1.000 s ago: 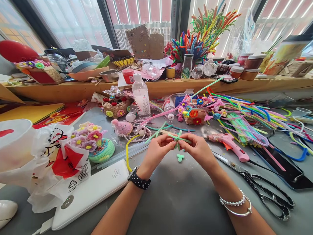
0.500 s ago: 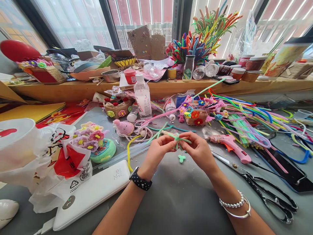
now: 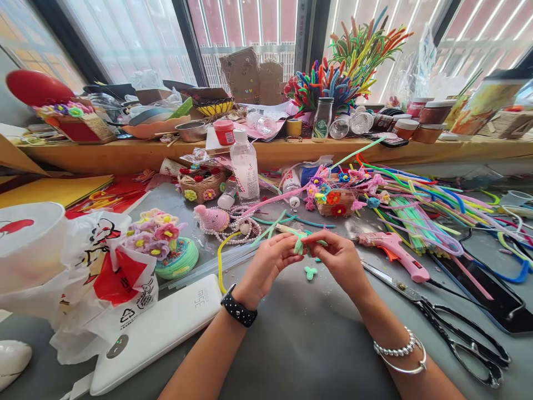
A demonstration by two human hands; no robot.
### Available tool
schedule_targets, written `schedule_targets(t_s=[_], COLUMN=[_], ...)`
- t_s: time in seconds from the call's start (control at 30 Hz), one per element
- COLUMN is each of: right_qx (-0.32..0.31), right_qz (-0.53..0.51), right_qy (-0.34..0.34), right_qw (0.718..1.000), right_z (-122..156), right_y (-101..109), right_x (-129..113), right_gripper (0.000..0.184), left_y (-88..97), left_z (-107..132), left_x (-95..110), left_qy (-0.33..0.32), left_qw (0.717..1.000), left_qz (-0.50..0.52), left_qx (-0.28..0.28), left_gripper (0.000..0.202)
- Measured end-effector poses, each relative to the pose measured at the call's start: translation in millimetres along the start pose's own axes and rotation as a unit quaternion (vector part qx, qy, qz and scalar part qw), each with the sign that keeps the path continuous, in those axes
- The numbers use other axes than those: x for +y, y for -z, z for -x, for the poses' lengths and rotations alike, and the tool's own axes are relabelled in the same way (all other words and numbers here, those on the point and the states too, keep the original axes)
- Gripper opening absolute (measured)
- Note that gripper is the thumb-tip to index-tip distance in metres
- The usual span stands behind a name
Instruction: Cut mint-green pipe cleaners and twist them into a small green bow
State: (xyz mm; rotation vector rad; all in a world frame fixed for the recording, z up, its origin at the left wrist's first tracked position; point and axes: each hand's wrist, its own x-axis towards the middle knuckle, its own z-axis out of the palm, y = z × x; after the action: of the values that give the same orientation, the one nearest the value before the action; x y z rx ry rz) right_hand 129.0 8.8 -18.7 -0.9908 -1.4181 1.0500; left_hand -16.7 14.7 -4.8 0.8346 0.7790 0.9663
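Above the grey table [image 3: 300, 333] my left hand [image 3: 268, 265] and my right hand [image 3: 339, 258] meet fingertip to fingertip. Both pinch one small green pipe-cleaner piece [image 3: 300, 243] with short ends sticking out. A small green pipe-cleaner leaf shape [image 3: 310, 272] lies on the table just below my hands. My left wrist bears a black dotted watch, my right wrist bead and metal bracelets.
A pink glue gun [image 3: 393, 253] and black scissors [image 3: 453, 328] lie to the right, beside a heap of coloured pipe cleaners [image 3: 420, 205]. Left are a white power bank [image 3: 158, 328], a plastic bag [image 3: 104, 278] and a flower pot craft [image 3: 166, 244]. Small baskets and a bottle [image 3: 245, 166] stand behind.
My hands have turned the green piece between the fingertips, so its ends now point more downward. The view has shifted slightly; everything on the table stays put.
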Motion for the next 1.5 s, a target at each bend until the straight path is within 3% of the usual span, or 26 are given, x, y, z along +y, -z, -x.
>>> schedule_targets(t_s=[0.33,0.53,0.77,1.1,1.27,1.5], right_qx=[-0.010,-0.020,-0.041,0.045,0.083,0.057], right_qz=[-0.026,-0.029,0.016,0.210,0.191,0.161], right_qy=[-0.003,-0.002,-0.009,0.078,0.059,0.052], right_qw=[1.000,0.999,0.999,0.973,0.976,0.984], right_z=[-0.9,-1.3,-1.4,-0.8,1.8,0.9], right_y=[0.4,0.9,0.3,-2.3,-4.4,-3.1], right_x=[-1.5,0.0,-4.4,-3.7,-3.8,-4.5], right_gripper=[0.010,0.008,0.016,0.015,0.014,0.015], left_y=[1.2,-1.1,-1.9,-7.4,-7.4,-6.8], left_z=[0.0,2.0,-0.1,-0.4,-0.8,-1.7], left_x=[-0.4,2.1,1.0,-10.3,-10.9,-11.1], left_qy=[0.029,0.028,-0.097,-0.192,-0.198,-0.195], left_qw=[0.999,1.000,0.984,0.947,0.953,0.954], left_qz=[0.039,-0.007,-0.148,-0.238,-0.209,-0.211], left_qx=[-0.008,-0.012,0.035,0.096,0.095,0.087], left_gripper=[0.012,0.017,0.019,0.024,0.027,0.029])
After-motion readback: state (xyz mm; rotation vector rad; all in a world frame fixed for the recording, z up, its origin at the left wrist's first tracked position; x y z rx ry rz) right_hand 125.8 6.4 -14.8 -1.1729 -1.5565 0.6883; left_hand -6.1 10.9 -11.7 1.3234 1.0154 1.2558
